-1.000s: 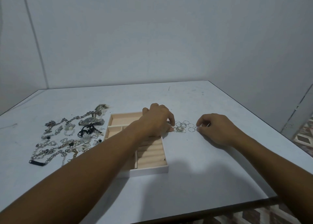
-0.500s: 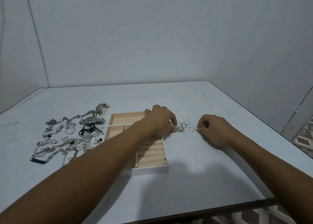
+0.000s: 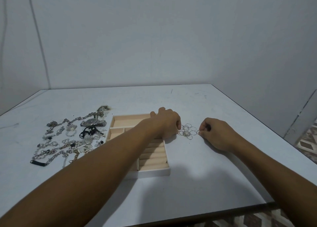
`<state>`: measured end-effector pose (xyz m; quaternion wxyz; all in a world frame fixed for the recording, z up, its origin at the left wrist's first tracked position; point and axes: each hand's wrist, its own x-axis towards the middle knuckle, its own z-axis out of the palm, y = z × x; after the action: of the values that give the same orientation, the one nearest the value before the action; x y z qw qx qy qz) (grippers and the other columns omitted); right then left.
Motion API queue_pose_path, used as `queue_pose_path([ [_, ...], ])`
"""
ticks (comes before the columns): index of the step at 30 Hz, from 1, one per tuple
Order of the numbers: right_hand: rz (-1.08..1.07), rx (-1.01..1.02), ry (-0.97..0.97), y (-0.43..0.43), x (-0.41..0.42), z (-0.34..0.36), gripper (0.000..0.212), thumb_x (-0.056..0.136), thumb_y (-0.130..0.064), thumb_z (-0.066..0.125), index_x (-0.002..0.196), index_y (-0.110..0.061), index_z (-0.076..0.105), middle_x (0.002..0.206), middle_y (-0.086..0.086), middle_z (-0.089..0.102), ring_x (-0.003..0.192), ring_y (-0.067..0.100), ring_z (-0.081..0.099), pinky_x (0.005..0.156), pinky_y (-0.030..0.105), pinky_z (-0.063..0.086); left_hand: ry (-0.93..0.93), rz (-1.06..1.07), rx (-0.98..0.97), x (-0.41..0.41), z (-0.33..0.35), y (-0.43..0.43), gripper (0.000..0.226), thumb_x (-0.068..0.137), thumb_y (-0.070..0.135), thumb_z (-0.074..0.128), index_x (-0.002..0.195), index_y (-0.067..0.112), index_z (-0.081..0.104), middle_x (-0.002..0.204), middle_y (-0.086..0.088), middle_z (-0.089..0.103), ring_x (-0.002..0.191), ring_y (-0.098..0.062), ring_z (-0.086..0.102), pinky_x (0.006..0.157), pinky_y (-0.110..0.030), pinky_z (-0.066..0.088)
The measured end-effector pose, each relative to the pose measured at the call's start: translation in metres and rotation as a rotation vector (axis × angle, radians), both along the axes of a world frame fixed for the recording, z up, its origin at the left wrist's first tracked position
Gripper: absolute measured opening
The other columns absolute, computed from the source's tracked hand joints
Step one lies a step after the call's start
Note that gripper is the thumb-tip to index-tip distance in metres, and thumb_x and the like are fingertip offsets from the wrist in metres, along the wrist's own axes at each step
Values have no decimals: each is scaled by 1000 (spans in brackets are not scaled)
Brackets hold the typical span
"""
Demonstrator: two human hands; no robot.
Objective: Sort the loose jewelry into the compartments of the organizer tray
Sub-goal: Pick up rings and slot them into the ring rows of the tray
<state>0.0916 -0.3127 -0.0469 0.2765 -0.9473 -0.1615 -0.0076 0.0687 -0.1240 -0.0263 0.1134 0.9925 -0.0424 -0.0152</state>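
Silver wire rings lie clustered on the pale worktop just beside the beige-lined white organizer tray; right hand pinches one, apparently for lifting; left hand curled alongside, grip hidden

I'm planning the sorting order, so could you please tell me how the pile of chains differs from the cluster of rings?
The pile of chains lies left of the tray; the cluster of rings lies right of it. The pile spreads wide, with bulky links; the rings are thin hoops bunched close. The left hand and right hand are at the rings; neither touches the pile. Both lie on the table, outside the tray.
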Motion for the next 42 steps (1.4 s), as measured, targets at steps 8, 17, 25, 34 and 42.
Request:
queue_pose_path([
  [8, -5, 18, -4, 0, 0, -2, 7, 91, -21, 63, 90, -14, 62, 81, -5, 60, 74, 10, 53, 61, 18, 38, 9, -16, -8, 1, -2, -3, 18, 85, 34, 66, 103, 33, 63, 121, 3, 52, 123, -23, 31, 95, -42, 28],
  [17, 18, 63, -1, -1, -4, 1, 11, 89, -18, 65, 84, -16, 55, 78, -2, 62, 66, 9, 53, 57, 19, 36, 10, -13, 37, 6, -1, -8, 11, 86, 35, 65, 95, 30, 64, 118, 2, 54, 120, -24, 35, 90, -42, 31],
  [25, 22, 94, 10, -1, -7, 13, 11, 82, -11, 71, 75, -18, 66, 76, -2, 69, 68, 3, 60, 57, 14, 37, -5, 33, 22, 5, 0, -3, 17, 85, 26, 53, 94, 21, 66, 108, 4, 62, 108, -25, 45, 93, -43, 37],
  [34, 26, 106, 27, 3, -12, 16, 11, 81, -10, 72, 74, -17, 67, 67, -2, 67, 59, 6, 60, 55, 15, 39, 10, 55, -19, 3, 5, 1, 19, 82, 14, 55, 92, 22, 69, 111, 2, 67, 112, -24, 45, 80, -37, 27],
  [42, -5, 125, 6, 1, -11, 20, 17, 82, -4, 66, 73, -18, 68, 67, -1, 71, 58, 6, 64, 53, 7, 43, -31, -4, -19, 0, 6, -1, 14, 87, 14, 52, 95, 18, 63, 108, 2, 67, 108, -22, 49, 87, -39, 27],
])
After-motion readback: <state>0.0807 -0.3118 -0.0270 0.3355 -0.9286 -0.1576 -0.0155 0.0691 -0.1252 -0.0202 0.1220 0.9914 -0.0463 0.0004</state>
